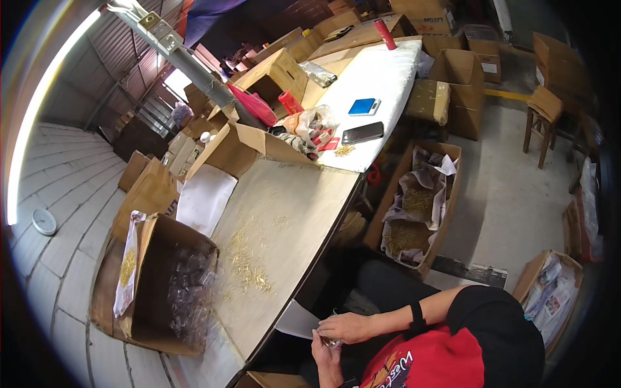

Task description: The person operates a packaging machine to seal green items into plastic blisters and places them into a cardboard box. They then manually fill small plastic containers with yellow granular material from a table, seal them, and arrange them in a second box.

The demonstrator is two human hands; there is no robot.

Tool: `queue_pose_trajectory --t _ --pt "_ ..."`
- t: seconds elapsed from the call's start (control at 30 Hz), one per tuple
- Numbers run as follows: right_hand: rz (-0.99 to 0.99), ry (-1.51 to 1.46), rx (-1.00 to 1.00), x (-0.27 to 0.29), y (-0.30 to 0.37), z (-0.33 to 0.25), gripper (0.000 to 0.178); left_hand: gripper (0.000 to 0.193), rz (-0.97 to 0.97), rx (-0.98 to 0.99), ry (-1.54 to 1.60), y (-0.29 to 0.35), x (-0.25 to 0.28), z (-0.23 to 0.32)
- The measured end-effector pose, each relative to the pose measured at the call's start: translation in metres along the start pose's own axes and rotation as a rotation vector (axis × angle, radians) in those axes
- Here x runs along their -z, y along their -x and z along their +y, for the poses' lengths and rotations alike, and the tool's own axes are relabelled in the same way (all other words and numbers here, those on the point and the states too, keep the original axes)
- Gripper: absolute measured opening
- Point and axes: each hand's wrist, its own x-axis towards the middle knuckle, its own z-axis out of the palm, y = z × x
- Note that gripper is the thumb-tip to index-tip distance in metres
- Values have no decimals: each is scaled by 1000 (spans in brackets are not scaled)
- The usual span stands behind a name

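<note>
My left hand (pixel 323 355) and my right hand (pixel 349 328) are together at the table's near edge, low in the picture. Between them is a small clear container (pixel 332 342) with gold-coloured bits showing in it. My left hand is closed around it from below, while the fingers of my right hand curl over its top and partly hide it. A white sheet or flap (pixel 298 321) sits beside my fingers at the table edge. Thin gold-coloured metal pieces (pixel 249 262) lie scattered on the pale tabletop (pixel 294 200).
A tipped carton (pixel 145 284) of clear plastic boxes (pixel 189 291) stands at the table's left. Farther back are a phone (pixel 363 133), a blue-topped scale (pixel 365 107) and a red can (pixel 384 34). On the floor, a lined carton (pixel 446 216) holds more gold pieces; a stool (pixel 542 119) stands beyond.
</note>
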Motion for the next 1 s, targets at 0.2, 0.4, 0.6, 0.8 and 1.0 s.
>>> queue_pose_trajectory --t 0.2,0.4,0.6,0.8,1.0 --pt "-92 115 100 -23 -13 -15 45 41 65 -125 -41 6 34 16" --pt "-113 79 174 -35 -30 -19 50 37 47 -221 -15 10 57 31" --pt "-114 -21 125 -54 -52 -29 50 26 262 -369 -13 13 57 33" --pt "-14 -77 189 -67 -94 -35 48 26 323 -411 77 33 65 59" --pt "-135 -91 205 -103 -90 -24 46 31 320 -406 202 40 84 64"
